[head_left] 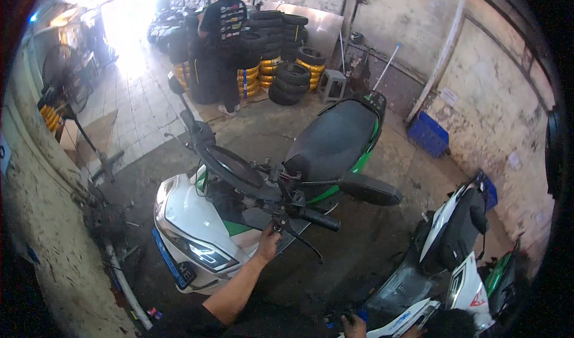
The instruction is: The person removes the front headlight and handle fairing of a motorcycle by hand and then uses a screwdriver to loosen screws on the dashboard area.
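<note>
My left hand reaches up from the lower left. Its fingers are closed on a small metal part at the base of the hand lever, beside the black handlebar grip. These belong to a white and green scooter with its handlebar area uncovered. Low in the picture, a hand that seems to be my right hand is cut off by the edge. Its fingers are bent round something dark, with blue bits close by; the thing itself cannot be made out.
A second scooter and white panels stand at the lower right, where a dark head-like shape and a patch of skin show. Blue crates line the right wall. Behind, a person stands by stacked tyres and a stool.
</note>
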A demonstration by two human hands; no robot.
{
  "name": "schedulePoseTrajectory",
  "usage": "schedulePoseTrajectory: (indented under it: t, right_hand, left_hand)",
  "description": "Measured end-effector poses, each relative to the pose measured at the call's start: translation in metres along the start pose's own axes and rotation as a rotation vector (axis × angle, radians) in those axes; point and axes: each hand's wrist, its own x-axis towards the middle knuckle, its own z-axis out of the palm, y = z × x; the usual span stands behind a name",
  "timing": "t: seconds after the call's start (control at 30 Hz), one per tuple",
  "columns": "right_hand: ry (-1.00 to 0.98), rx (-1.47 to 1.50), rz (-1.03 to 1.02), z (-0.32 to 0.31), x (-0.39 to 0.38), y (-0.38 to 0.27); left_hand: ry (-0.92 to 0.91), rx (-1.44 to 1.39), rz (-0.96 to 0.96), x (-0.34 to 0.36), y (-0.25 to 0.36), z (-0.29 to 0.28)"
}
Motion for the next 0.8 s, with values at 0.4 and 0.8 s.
schedulePoseTrajectory:
  t: [0.4,0.8]
  right_hand:
    - [0.014,-0.123,-0.105,0.001,0.005,0.011]
    - [-0.06,-0.174,0.058,0.015,-0.005,-0.019]
  left_hand:
    - [-0.026,0.583,0.405,0.018,0.013,0.021]
    - [-0.098,0.586,0.356,0.024,0.023,0.028]
